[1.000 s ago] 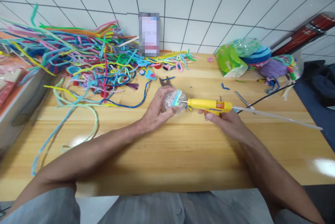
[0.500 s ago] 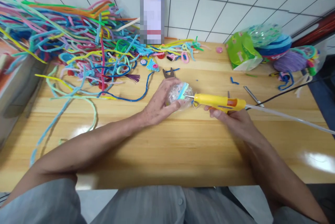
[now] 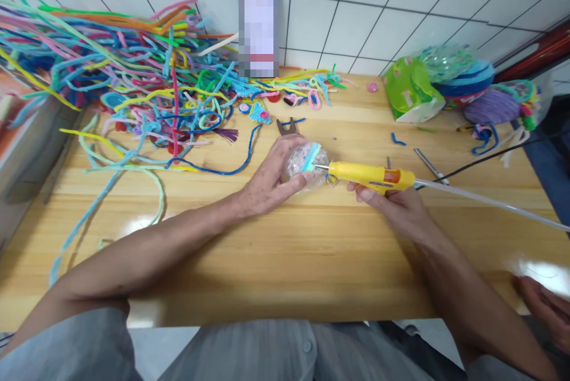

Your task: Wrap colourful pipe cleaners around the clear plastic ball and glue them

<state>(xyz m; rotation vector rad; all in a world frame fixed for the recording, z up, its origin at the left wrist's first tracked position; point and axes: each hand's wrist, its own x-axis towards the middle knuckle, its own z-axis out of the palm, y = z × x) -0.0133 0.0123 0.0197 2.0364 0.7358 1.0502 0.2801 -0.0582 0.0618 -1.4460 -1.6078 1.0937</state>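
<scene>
My left hand (image 3: 276,174) is closed around a clear, round ball (image 3: 317,178) with speckled filling and a pale blue and green strip across its top. In my right hand (image 3: 392,202) is a yellow hot glue gun (image 3: 360,173), gripped by its handle. The metal nozzle points left and meets the strip on the ball, or hovers just over it; which one I cannot tell. From the gun's back end a long clear glue stick (image 3: 485,196) runs off to the right. Dark plier jaws (image 3: 287,127) show just beyond my left hand.
Colourful pipe cleaners (image 3: 133,72) are heaped at the back left. A phone (image 3: 259,31) leans on the tiled wall. At the back right are a green packet (image 3: 409,90) and purple yarn (image 3: 492,105). A pen (image 3: 430,164) and black cord (image 3: 490,156) lie rightward. Another person's hand (image 3: 545,310) rests at lower right.
Another person's hand has come into view at the lower right edge. The glue gun has shifted very slightly left, its nozzle still at the strip. My left hand keeps its hold on the ball.
</scene>
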